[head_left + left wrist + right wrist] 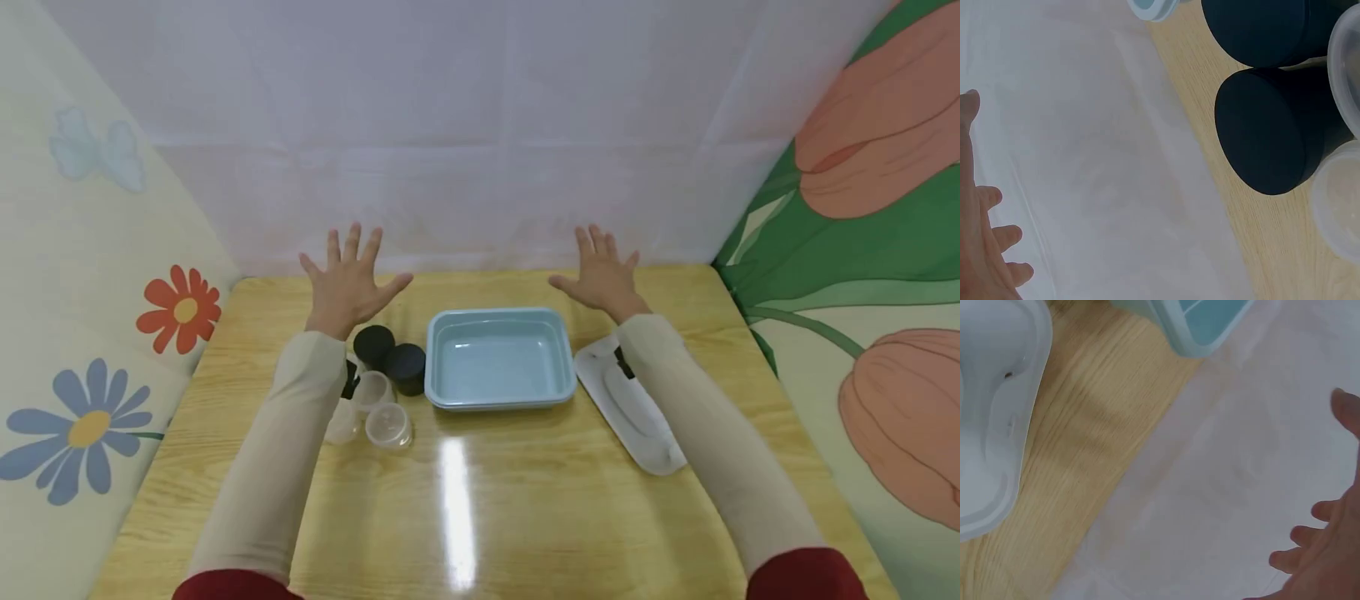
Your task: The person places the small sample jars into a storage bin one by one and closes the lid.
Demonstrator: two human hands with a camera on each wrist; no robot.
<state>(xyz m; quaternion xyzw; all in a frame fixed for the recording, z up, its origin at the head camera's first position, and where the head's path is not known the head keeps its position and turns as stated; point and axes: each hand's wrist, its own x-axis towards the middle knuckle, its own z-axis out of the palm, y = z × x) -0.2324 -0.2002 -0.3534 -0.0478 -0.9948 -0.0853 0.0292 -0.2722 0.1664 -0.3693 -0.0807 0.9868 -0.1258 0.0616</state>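
Observation:
My left hand (348, 290) is held up, fingers spread and nothing in them, beyond two black round containers (406, 369). Just nearer stand several clear plastic cups (389, 426), partly behind my left forearm. My right hand (603, 278), likewise spread and holding nothing, is beyond a white molded tray (624, 402) that my right sleeve partly covers. Between the two arms sits a light blue rectangular tub (501, 379), with nothing inside it. The left wrist view shows one black container (1263, 134) close up beside a clear cup (1344, 200).
A wooden table (525, 500) carries everything, with a bright reflection in front of the tub. White cloth (480, 150) hangs along its far edge. Panels painted with flowers (90, 429) and tulips (900, 417) stand at the left and right.

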